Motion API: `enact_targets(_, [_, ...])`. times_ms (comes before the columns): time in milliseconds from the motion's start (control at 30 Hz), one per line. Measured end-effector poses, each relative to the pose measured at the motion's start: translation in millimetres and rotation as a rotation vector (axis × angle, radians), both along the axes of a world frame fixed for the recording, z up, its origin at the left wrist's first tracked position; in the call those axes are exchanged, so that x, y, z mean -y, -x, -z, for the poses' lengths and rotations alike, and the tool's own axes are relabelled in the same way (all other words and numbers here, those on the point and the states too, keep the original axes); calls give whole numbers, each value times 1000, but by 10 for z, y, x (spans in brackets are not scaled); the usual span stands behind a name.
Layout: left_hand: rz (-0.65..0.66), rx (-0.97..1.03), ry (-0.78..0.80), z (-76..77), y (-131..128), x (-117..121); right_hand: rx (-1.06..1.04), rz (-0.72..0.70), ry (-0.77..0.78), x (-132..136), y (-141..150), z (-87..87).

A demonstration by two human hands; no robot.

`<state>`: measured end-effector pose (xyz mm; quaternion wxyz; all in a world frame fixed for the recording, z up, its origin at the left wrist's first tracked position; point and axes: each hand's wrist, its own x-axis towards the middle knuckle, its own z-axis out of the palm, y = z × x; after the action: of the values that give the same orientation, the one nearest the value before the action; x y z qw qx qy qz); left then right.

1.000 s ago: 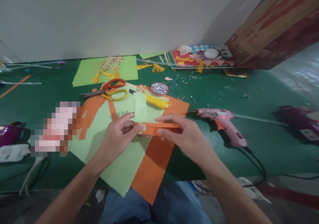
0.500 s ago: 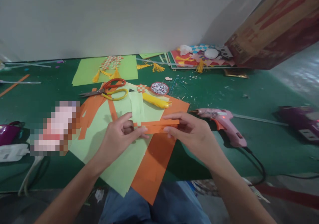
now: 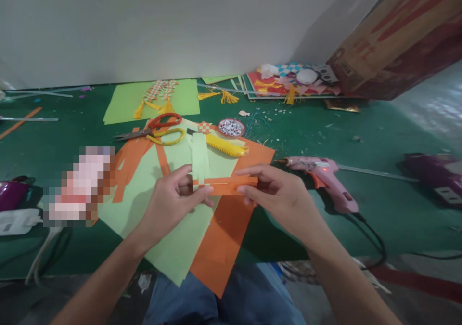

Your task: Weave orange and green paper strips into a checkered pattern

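Note:
My left hand (image 3: 175, 202) pinches the woven corner where pale green paper strips (image 3: 199, 154) cross orange paper strips (image 3: 224, 188). The green strips stick up away from me; the orange ones run sideways to the right. Thumb and fingers of my right hand (image 3: 277, 190) close on the right part of the orange strips. Beneath both hands lie pale green sheets (image 3: 162, 238) on an orange sheet (image 3: 216, 245). Just beyond the strips are a yellow cutter (image 3: 229, 147), a small checkered woven piece (image 3: 204, 128) and scissors (image 3: 155, 131) with red and yellow handles.
A pink glue gun (image 3: 325, 175) lies on the right with its cord trailing off the table edge. Behind are a dish of small beads (image 3: 231, 127), tasselled woven pieces (image 3: 160, 91) and a paper bag (image 3: 393, 45). A white plug (image 3: 19, 221) sits at left.
The woven strips have shifted slightly left. My right hand has slid rightward along the orange strips, and my left thumb now lies lower across them.

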<state>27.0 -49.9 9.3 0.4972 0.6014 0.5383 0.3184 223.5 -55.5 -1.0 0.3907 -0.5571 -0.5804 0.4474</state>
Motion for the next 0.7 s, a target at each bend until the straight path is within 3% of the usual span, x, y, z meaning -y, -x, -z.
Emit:
enact_targets(167, [19, 19, -6, -7, 8, -10, -53, -11, 7, -8, -33, 18])
enact_targets(500, [-82, 66, -42, -7, 28, -34, -85, 72, -75, -23, -207, 4])
enact_targets(600, [-69, 122, -60, -1, 35, -28, -83, 132, -77, -39, -190, 10])
enact_targets(700, [-23, 173, -73, -10, 33, -6, -67, 88, -45, -53, -130, 5])
